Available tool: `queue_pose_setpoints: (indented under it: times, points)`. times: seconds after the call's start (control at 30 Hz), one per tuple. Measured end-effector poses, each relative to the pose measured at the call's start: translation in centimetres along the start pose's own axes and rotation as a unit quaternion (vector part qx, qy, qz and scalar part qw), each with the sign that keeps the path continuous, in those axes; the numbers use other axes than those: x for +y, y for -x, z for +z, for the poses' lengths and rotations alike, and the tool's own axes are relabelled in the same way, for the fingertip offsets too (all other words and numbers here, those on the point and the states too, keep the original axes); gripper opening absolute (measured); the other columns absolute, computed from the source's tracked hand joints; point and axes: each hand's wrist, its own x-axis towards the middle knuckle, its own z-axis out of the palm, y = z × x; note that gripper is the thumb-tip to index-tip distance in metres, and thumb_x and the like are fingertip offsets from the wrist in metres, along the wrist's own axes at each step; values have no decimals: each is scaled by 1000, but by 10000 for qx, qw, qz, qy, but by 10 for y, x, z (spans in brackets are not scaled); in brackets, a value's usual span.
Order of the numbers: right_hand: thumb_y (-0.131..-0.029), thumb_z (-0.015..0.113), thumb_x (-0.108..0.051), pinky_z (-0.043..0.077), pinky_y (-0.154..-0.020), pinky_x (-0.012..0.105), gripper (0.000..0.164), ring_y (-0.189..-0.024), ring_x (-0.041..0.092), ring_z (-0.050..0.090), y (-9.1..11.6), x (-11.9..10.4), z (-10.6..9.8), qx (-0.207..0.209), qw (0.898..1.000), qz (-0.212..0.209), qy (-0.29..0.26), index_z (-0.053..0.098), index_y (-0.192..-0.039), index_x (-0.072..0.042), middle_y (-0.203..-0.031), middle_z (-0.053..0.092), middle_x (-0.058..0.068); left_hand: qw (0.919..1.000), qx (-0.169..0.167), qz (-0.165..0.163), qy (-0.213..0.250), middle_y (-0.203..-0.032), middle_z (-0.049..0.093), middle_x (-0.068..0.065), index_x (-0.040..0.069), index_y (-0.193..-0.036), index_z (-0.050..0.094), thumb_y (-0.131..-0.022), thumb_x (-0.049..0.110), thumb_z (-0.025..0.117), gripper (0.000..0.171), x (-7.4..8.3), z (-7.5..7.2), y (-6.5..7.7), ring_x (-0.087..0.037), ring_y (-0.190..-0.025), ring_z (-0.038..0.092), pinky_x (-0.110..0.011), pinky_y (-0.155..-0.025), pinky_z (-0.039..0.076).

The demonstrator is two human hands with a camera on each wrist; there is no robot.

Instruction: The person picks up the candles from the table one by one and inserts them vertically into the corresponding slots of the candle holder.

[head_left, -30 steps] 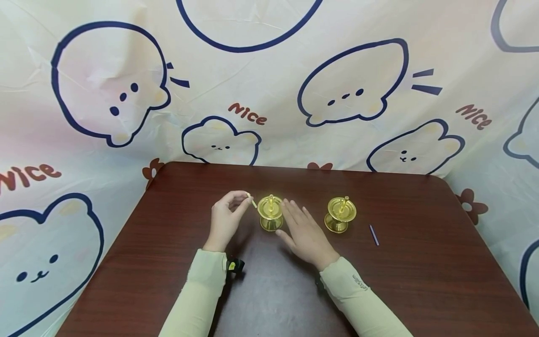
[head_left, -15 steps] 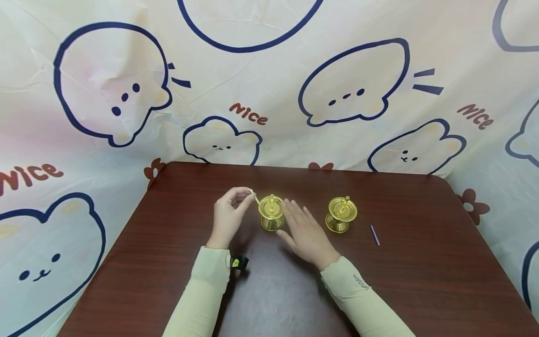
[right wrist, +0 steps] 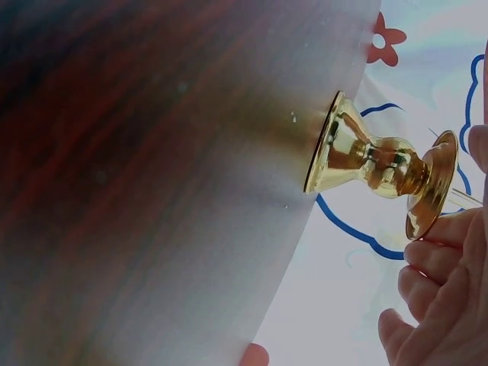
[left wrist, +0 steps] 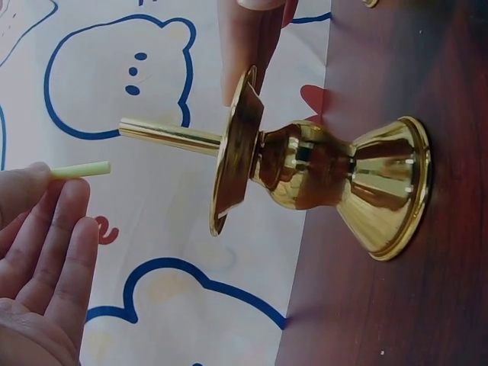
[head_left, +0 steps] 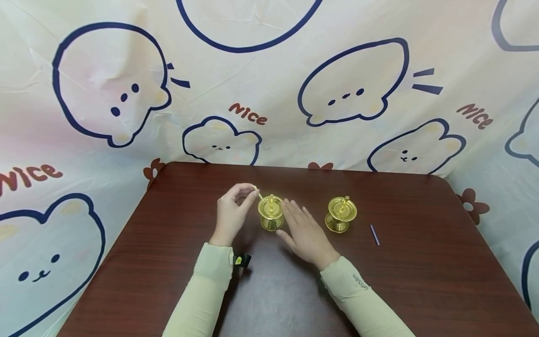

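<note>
My left hand pinches a short, thin, pale yellow-green stick between thumb and fingers. In the left wrist view, the free end of the stick points toward the tip of the upright tube on a shiny brass candle holder, with a gap between them. This holder stands upright on the table, with a round dish beneath its tube. Across from it, my right hand has its fingers straight. In the right wrist view, the fingertips come right at the dish's rim.
A second, matching brass candle holder stands to the right on the dark wood table. Farther right lies a thin purple stick. Behind the table hangs a cartoon-printed cloth.
My left hand has moved slightly away from me and to the right, bringing the pale stick up above the near candle holder's left rim. The right hand keeps its place.
</note>
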Motion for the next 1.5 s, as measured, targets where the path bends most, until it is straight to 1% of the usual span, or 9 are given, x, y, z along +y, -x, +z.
queue_pose_setpoints:
  times: [0.13,0.27,0.47,0.77,0.93,1.03,1.27,1.5]
  points:
    - [-106,49,-45,22,-122,49,73,-153,28,23,0,0,1,22,10000,-23,-6,25,-160,-4,-165,26,13,9998,-18,95,-144,-99,75,-3,6,-106,73,-95,20,73,17,1,1,-1,-15,-90,70,-36,-79,59]
    - [-106,49,-45,20,-123,47,73,-153,28,23,0,-1,0,35,10000,-2,38,25,-160,-4,-165,27,13,9997,-63,146,-199,-100,75,-3,5,-107,73,-95,19,73,18,3,2,-3,-15,-91,71,-35,-78,59]
    - [-105,51,-44,20,-123,46,74,-153,28,23,1,-1,1,100,9999,8,4,26,-160,-3,-165,27,14,9992,-99,254,-297,-99,75,-3,7,-106,73,-96,18,72,14,4,4,-5,-15,-90,71,-37,-78,59]
    - [-105,50,-44,19,-124,45,73,-154,27,21,0,-2,1,68,10000,55,-14,25,-160,-3,-165,27,14,9984,-137,388,-395,-99,75,-6,7,-106,73,-96,16,72,13,6,7,-7,-20,-91,72,-41,-80,60]
    - [-105,50,-44,19,-123,46,73,-154,28,22,0,-2,1,87,9999,46,-18,25,-160,-3,-165,27,14,9974,-183,520,-457,-100,75,-6,7,-106,73,-95,15,73,14,7,8,-10,-18,-91,72,-38,-79,60]
    - [-106,49,-45,18,-124,46,73,-154,27,19,0,-2,1,8,10000,72,-46,23,-161,-4,-166,25,13,9970,-231,573,-473,-100,75,-6,6,-107,73,-95,15,73,15,8,9,-10,-18,-91,72,-38,-80,60]
    - [-106,47,-46,16,-124,45,75,-155,25,16,0,-2,2,-116,9998,141,-72,20,-162,-5,-167,22,11,9968,-362,506,-509,-103,75,-5,7,-108,73,-95,15,73,15,13,11,-11,-18,-94,72,-38,-81,60]
    - [-105,50,-45,19,-123,45,74,-154,27,20,1,-2,2,52,9999,70,-107,24,-161,-4,-166,26,13,9970,-356,512,-450,-101,75,-5,7,-107,73,-95,14,73,14,16,14,-12,-17,-91,72,-37,-79,60]
